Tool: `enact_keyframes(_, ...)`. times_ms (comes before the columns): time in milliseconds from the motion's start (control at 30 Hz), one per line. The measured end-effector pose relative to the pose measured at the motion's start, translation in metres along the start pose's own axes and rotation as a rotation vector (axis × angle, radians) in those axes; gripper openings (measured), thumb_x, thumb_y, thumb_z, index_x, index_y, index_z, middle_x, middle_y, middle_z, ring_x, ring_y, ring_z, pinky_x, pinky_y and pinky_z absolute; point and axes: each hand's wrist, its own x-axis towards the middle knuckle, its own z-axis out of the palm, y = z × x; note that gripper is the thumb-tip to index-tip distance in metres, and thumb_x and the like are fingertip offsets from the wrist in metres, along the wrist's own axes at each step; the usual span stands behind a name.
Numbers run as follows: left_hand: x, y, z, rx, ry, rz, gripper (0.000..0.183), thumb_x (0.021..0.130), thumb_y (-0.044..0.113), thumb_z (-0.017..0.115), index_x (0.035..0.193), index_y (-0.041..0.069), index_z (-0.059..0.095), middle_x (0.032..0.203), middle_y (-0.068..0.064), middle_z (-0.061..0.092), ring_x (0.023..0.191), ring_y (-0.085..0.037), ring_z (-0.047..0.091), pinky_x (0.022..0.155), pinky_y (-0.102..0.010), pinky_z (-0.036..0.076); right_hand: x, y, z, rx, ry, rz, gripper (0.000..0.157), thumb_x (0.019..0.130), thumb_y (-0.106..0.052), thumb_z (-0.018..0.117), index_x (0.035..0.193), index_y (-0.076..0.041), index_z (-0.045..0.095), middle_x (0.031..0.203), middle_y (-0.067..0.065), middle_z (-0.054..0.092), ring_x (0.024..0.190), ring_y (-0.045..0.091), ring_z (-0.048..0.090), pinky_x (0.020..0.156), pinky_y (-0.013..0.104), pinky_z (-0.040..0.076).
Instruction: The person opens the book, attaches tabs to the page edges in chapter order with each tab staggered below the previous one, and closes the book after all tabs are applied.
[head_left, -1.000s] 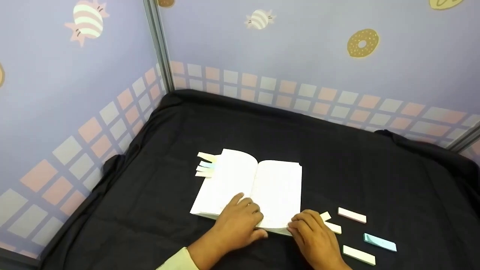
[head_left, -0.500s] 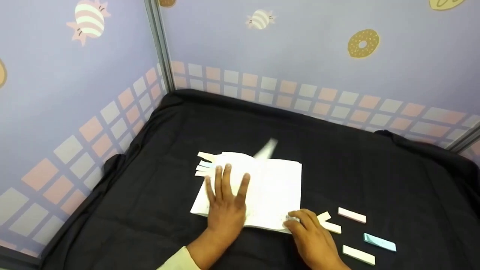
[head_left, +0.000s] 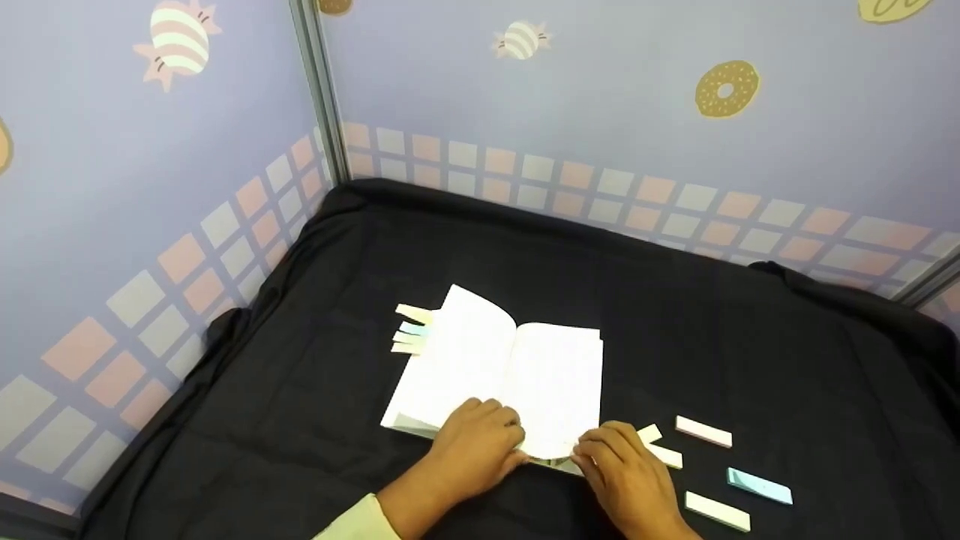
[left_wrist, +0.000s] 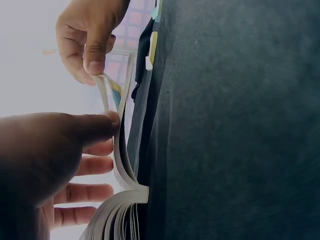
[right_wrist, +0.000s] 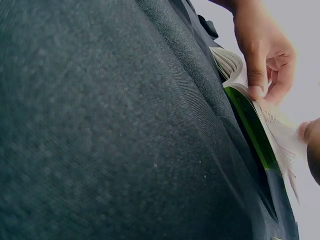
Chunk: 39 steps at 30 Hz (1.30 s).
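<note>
An open book (head_left: 559, 382) lies on black cloth, its left leaf curving up at the far corner. My left hand (head_left: 478, 439) pinches the near edge of the pages beside the spine, thumb below and fingers above. At the near right corner, my right hand (head_left: 628, 472) pinches lifted leaves between thumb and fingers. The left wrist view shows a gap under these leaves (left_wrist: 102, 92), with a yellow and blue patch inside. A green inside surface (right_wrist: 250, 120) shows beneath the pages in the right wrist view. Several paper index tabs (head_left: 411, 330) stick out from the book's left edge.
Right of the book lie pads of sticky tabs: a pink one (head_left: 703, 432), a blue one (head_left: 759, 486), a pale one (head_left: 718, 511) and a yellowish one (head_left: 664, 456) partly behind my right hand. Patterned walls (head_left: 600, 97) stand behind the black cloth (head_left: 675, 315).
Half a second ago my left hand lay spread on the left page while a blurred leaf stood upright. It has drawn back to the near edge by the spine. My right hand stays at the corner.
</note>
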Motion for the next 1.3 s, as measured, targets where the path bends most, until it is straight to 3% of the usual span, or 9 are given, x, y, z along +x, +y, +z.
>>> enact_keyframes(167, 0.0, -0.002, 0.003, 0.0, 0.076, -0.009, 0.014, 0.087, 0.033, 0.06, 0.091, 0.021, 0.064, 0.085, 0.008, 0.06, 0.076, -0.014, 0.053, 0.067, -0.03, 0.039, -0.002, -0.001, 0.0, -0.027, 0.034, 0.071, 0.034, 0.095, -0.036, 0.052, 0.112, -0.01, 0.066, 0.108, 0.005, 0.059, 0.096, 0.021, 0.057, 0.076, 0.028, 0.048)
enact_keyframes(300, 0.003, -0.004, 0.005, 0.0, 0.32, -0.068, 0.054, 0.082, 0.018, 0.056, 0.134, 0.007, 0.046, 0.075, 0.001, 0.056, 0.067, -0.019, 0.052, 0.063, -0.033, 0.041, -0.003, 0.0, 0.001, -0.045, -0.007, 0.102, 0.037, 0.097, -0.036, 0.046, 0.121, -0.015, 0.063, 0.114, 0.008, 0.056, 0.101, 0.023, 0.055, 0.067, 0.031, 0.051)
enact_keyframes(433, 0.007, -0.007, -0.001, 0.076, 0.613, -0.197, 0.069, 0.079, 0.004, 0.047, 0.145, 0.016, 0.028, 0.11, -0.017, 0.057, 0.099, -0.033, 0.056, 0.085, -0.047, 0.043, -0.003, 0.0, 0.002, -0.038, -0.044, 0.065, 0.03, 0.099, -0.03, 0.042, 0.103, -0.02, 0.07, 0.11, 0.003, 0.059, 0.102, 0.024, 0.055, 0.066, 0.031, 0.051)
enact_keyframes(533, 0.008, -0.005, -0.008, 0.27, 0.686, -0.286, 0.07, 0.082, -0.005, 0.038, 0.143, 0.028, 0.03, 0.139, -0.023, 0.038, 0.124, -0.045, 0.038, 0.095, -0.061, 0.03, -0.002, 0.0, 0.002, -0.034, -0.034, 0.033, 0.03, 0.099, -0.027, 0.043, 0.094, -0.021, 0.071, 0.105, 0.0, 0.061, 0.097, 0.022, 0.055, 0.066, 0.028, 0.05)
enact_keyframes(633, 0.008, -0.002, -0.011, 0.395, 0.633, -0.288, 0.06, 0.086, -0.001, 0.042, 0.138, 0.032, 0.043, 0.143, -0.015, 0.037, 0.129, -0.041, 0.034, 0.095, -0.061, 0.028, 0.0, 0.001, 0.001, -0.009, 0.004, 0.008, 0.027, 0.098, -0.026, 0.047, 0.091, -0.019, 0.073, 0.101, -0.001, 0.062, 0.092, 0.021, 0.056, 0.068, 0.027, 0.049)
enact_keyframes(767, 0.006, 0.002, -0.011, 0.232, 0.385, -0.146, 0.034, 0.082, 0.033, 0.062, 0.114, 0.022, 0.063, 0.136, -0.009, 0.048, 0.131, -0.035, 0.033, 0.101, -0.054, 0.025, 0.003, 0.001, 0.0, 0.029, 0.05, -0.017, 0.02, 0.093, -0.024, 0.056, 0.087, -0.015, 0.073, 0.096, -0.001, 0.063, 0.088, 0.022, 0.056, 0.072, 0.026, 0.049)
enact_keyframes(933, 0.003, 0.004, -0.007, 0.089, 0.07, -0.03, 0.041, 0.075, 0.059, 0.065, 0.092, 0.023, 0.069, 0.106, 0.004, 0.062, 0.12, -0.025, 0.043, 0.102, -0.05, 0.021, 0.004, 0.001, 0.0, 0.024, 0.065, -0.023, 0.017, 0.091, -0.023, 0.06, 0.084, -0.014, 0.072, 0.094, 0.0, 0.063, 0.088, 0.023, 0.057, 0.074, 0.027, 0.048)
enact_keyframes(1167, 0.004, 0.003, -0.004, 0.084, 0.051, -0.021, 0.026, 0.08, 0.05, 0.065, 0.081, 0.024, 0.07, 0.089, 0.01, 0.063, 0.102, -0.018, 0.051, 0.1, -0.052, 0.023, 0.0, 0.003, 0.001, 0.008, 0.041, 0.006, 0.013, 0.088, -0.022, 0.062, 0.091, -0.015, 0.072, 0.098, 0.001, 0.062, 0.091, 0.023, 0.057, 0.073, 0.029, 0.049)
enact_keyframes(1300, 0.003, 0.001, -0.002, 0.066, 0.108, -0.029, 0.017, 0.085, 0.035, 0.062, 0.093, 0.02, 0.067, 0.088, 0.009, 0.067, 0.097, -0.017, 0.054, 0.099, -0.051, 0.026, -0.004, 0.002, 0.0, -0.023, -0.001, 0.056, 0.035, 0.08, -0.02, 0.065, 0.114, -0.015, 0.068, 0.111, 0.004, 0.059, 0.1, 0.023, 0.056, 0.07, 0.031, 0.05)
